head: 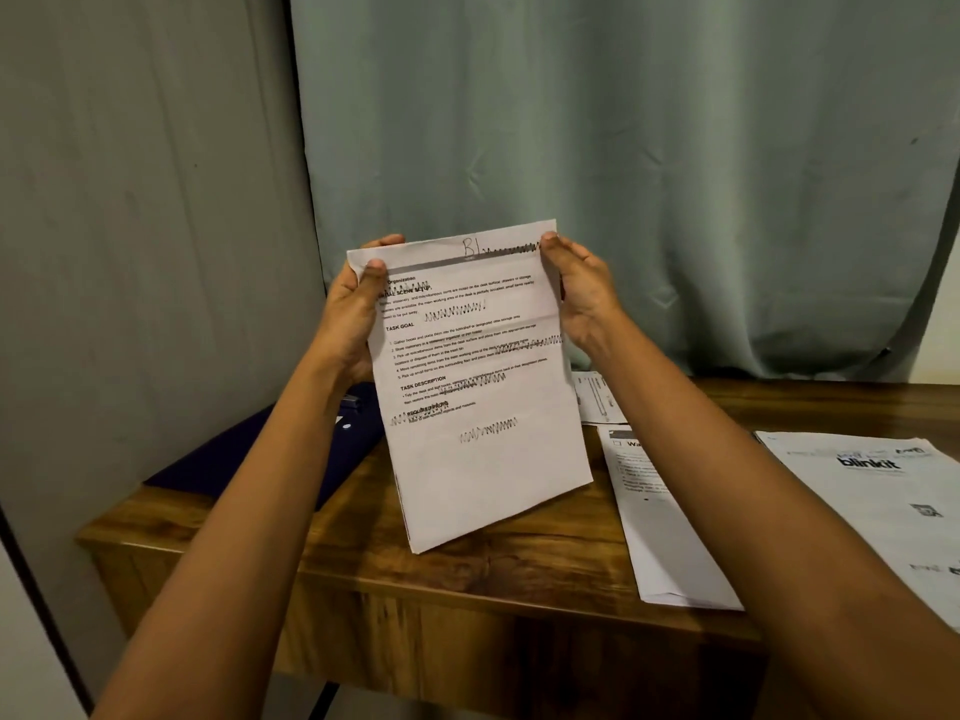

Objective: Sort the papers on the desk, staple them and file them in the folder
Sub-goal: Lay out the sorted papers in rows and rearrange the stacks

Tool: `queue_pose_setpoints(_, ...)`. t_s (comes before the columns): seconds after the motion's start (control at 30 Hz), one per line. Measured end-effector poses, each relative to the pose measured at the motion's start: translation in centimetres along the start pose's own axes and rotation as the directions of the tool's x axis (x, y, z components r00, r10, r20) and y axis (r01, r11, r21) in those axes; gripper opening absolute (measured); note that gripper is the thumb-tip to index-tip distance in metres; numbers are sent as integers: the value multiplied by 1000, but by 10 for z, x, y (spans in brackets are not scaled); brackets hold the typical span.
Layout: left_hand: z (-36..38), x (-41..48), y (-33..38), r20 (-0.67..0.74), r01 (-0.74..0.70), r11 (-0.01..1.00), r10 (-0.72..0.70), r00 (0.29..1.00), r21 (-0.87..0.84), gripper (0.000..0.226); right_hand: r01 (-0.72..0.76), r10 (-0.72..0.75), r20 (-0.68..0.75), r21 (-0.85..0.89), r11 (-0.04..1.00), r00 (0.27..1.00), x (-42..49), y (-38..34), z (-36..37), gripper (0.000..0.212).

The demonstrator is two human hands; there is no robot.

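**Papers held upright above the desk**

Head view: a wooden desk (467,574) stands before a grey-green curtain (623,148). A dark blue folder (260,454) lies at its left end, partly hidden by the left forearm. On the right lie loose printed sheets (665,527), one marked "blinkit" (872,511).

The left grip (353,309) pinches the upper left corner of the printed papers (483,433), thumb in front. The right grip (582,298) clasps their upper right edge. The papers stand upright and slightly tilted between both grips. Whether their lower edge touches the desk cannot be told.
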State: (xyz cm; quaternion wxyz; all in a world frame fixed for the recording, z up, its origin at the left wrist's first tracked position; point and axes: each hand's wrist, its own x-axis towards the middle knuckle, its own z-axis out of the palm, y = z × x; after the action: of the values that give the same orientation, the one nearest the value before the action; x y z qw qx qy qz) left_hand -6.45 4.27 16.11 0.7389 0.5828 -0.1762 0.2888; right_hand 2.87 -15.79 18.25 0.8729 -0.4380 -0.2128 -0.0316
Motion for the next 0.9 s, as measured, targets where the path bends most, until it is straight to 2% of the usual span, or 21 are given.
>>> queue_pose_setpoints(0.2, -3, -1, -3, -19, 24, 1000, -24, 1000, 10, 20, -29, 31, -30, 77, 997, 999, 1, -2, 4, 15)
queue_pose_setpoints(0.33, -2, -3, -4, -19, 29, 999, -29, 999, 13, 20, -28, 29, -15, 47, 998, 999, 2, -2, 5, 20)
queue_pose_setpoints(0.57, -5, 0, -6, 13, 49, 999, -49, 999, -11, 20, -99, 108, -56, 141, 985, 993, 11, 0, 6, 13)
queue_pose_setpoints(0.67, -6, 2, -6, -24, 60, 998, -60, 998, -5, 18, -139, 150, -59, 157, 978, 987, 13, 1, 3, 11)
queue_pose_setpoints(0.77, -10, 4, -7, -60, 63, 998, -63, 996, 0, 17, -127, 128, -26, 39, 991, 991, 11, 3, -4, 5)
queue_pose_setpoints(0.9, -12, 6, -6, -74, 38, 999, -38, 997, -5, 17, -60, 95, 109, -286, 956, 989, 0, 12, -19, 8)
